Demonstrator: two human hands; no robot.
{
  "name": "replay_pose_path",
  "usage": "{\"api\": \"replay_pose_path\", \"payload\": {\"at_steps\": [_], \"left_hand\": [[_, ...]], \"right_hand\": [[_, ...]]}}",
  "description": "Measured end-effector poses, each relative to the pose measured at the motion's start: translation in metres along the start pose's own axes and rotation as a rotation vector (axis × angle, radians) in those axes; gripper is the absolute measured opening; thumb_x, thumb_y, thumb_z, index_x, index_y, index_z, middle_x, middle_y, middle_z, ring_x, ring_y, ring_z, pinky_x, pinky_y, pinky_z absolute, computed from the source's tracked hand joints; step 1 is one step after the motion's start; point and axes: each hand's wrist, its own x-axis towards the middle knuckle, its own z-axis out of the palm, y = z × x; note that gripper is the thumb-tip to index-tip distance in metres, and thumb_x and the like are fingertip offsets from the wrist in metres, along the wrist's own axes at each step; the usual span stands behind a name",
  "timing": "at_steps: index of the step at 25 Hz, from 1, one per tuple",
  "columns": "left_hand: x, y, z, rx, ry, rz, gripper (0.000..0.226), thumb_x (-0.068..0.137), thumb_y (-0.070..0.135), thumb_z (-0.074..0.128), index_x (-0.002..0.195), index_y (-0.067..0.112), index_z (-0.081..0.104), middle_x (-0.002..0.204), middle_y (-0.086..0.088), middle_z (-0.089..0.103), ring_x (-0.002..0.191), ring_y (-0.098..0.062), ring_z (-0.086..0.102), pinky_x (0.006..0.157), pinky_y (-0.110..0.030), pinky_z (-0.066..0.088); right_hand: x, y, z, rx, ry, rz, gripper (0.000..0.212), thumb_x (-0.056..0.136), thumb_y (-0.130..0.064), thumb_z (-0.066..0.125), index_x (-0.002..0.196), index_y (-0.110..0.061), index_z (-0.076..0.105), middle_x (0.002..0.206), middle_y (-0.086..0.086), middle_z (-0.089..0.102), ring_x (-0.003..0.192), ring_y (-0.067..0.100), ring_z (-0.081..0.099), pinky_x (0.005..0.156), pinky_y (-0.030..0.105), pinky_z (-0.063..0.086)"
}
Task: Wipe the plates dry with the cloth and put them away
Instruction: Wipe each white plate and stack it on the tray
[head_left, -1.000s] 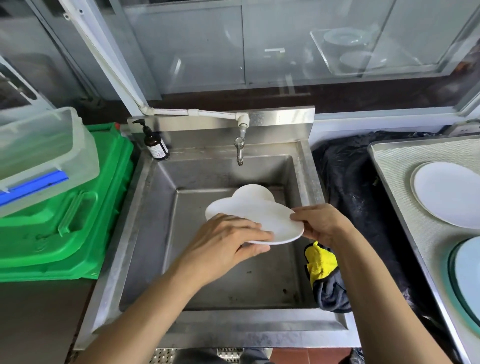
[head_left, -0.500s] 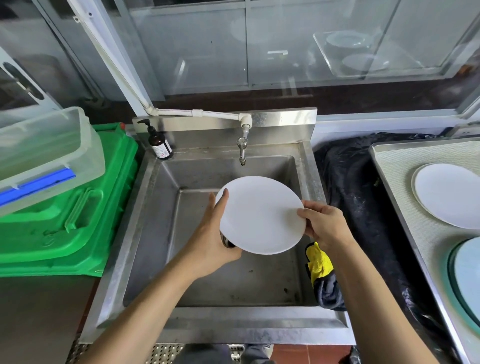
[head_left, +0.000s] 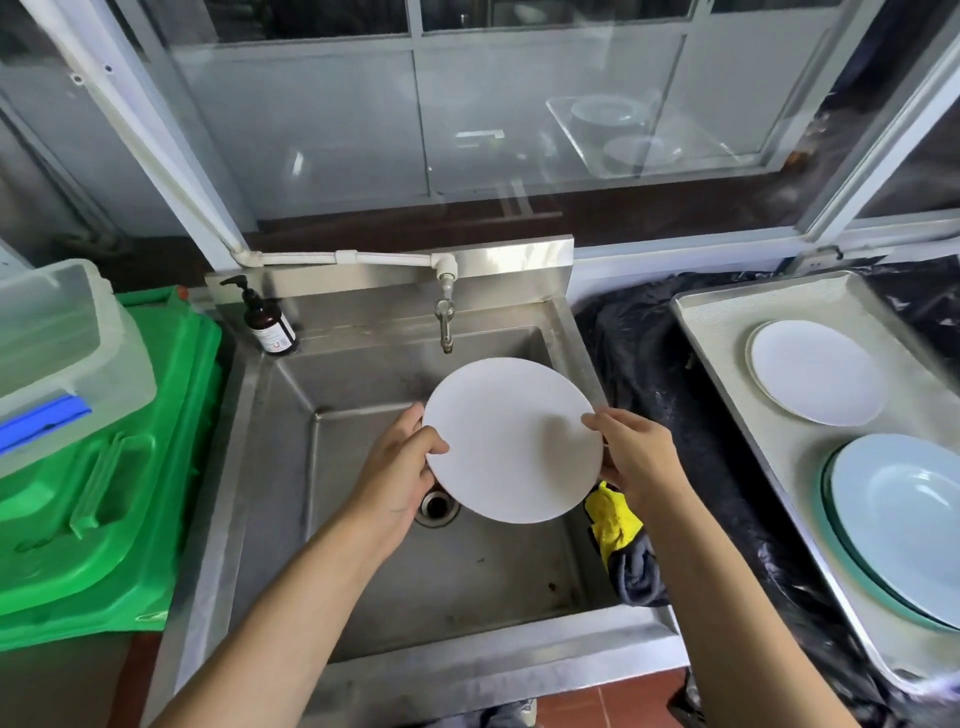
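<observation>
The stainless-steel rectangular sink (head_left: 291, 467) fills the centre of the view. A round white flat plate (head_left: 511, 439) is held above its basin, tilted toward the camera, covering part of the round metal drain (head_left: 436, 506).

Grip state: the left hand (head_left: 400, 467) holds the plate at its 9 o'clock edge, thumb curled over the front face, fingers behind. The right hand (head_left: 636, 457) holds the 3 o'clock edge the same way, thumb on the face. Both grips pinch the rim. A yellow and grey cloth (head_left: 623, 545) hangs below the right hand at the plate's 5 o'clock; whether the hand holds it or it drapes over the sink wall cannot be told.

At the sink's 3 o'clock, a metal tray with a pale lining (head_left: 727, 364) rests on a counter covered in black plastic sheeting (head_left: 639, 358). The tray holds a second white round plate (head_left: 815, 371) at its far end and a stack of pale blue round dishes (head_left: 904, 525) at its near end, apart from each other.

At the sink's 9 o'clock sits a green plastic bin lid (head_left: 104, 493) with a clear plastic box with a blue clip (head_left: 52, 343) on it.

At the sink's 12 o'clock, a metal tap (head_left: 445, 325) hangs from a white pipe (head_left: 353, 257). A brown pump bottle (head_left: 267, 322) stands at the 11 o'clock corner.
</observation>
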Motion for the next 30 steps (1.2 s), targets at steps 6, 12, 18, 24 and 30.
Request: {"api": "replay_pose_path", "payload": {"at_steps": [6,12,18,24,30], "left_hand": [[0.01,0.011,0.013,0.016,-0.059,-0.015,0.029,0.088,-0.002,0.045,0.106,0.008,0.064,0.099,0.0,0.067,0.098,-0.02,0.055,0.084,-0.031,0.044],[0.026,0.019,0.047,0.022,-0.076,-0.063,0.032,0.091,-0.002,0.042,0.112,0.006,0.065,0.095,-0.001,0.071,0.091,-0.023,0.059,0.074,-0.036,0.047],[0.051,0.015,0.111,0.03,-0.058,-0.163,0.041,0.093,0.005,0.046,0.129,0.013,0.064,0.124,-0.009,0.07,0.109,-0.023,0.065,0.087,-0.041,0.055],[0.078,-0.005,0.208,0.035,0.008,-0.218,0.022,0.093,0.004,0.048,0.106,0.007,0.065,0.103,-0.006,0.072,0.097,-0.026,0.065,0.074,-0.037,0.056],[0.117,-0.03,0.3,0.074,0.072,-0.239,0.026,0.096,0.005,0.048,0.114,0.009,0.066,0.109,-0.002,0.07,0.101,-0.022,0.066,0.079,-0.042,0.056]], "right_hand": [[-0.01,-0.004,-0.015,0.013,0.132,-0.021,0.011,0.091,-0.014,0.068,0.092,-0.013,0.078,0.059,-0.003,0.068,0.048,0.014,0.059,0.05,0.024,0.051],[-0.003,-0.014,-0.048,0.065,0.2,-0.034,0.012,0.091,-0.014,0.067,0.088,-0.01,0.079,0.081,0.017,0.068,0.072,0.026,0.063,0.077,0.045,0.062],[0.024,-0.027,-0.111,0.153,0.25,-0.02,0.019,0.091,-0.01,0.067,0.074,-0.012,0.075,0.072,0.011,0.061,0.068,0.023,0.058,0.058,0.027,0.057],[0.068,-0.032,-0.194,0.148,0.261,-0.015,0.011,0.089,-0.008,0.065,0.082,-0.002,0.071,0.077,0.011,0.056,0.075,0.024,0.048,0.072,0.041,0.048],[0.127,-0.036,-0.274,0.117,0.299,0.027,0.014,0.086,-0.017,0.066,0.076,-0.007,0.066,0.07,0.011,0.051,0.07,0.023,0.045,0.071,0.039,0.044]]}}
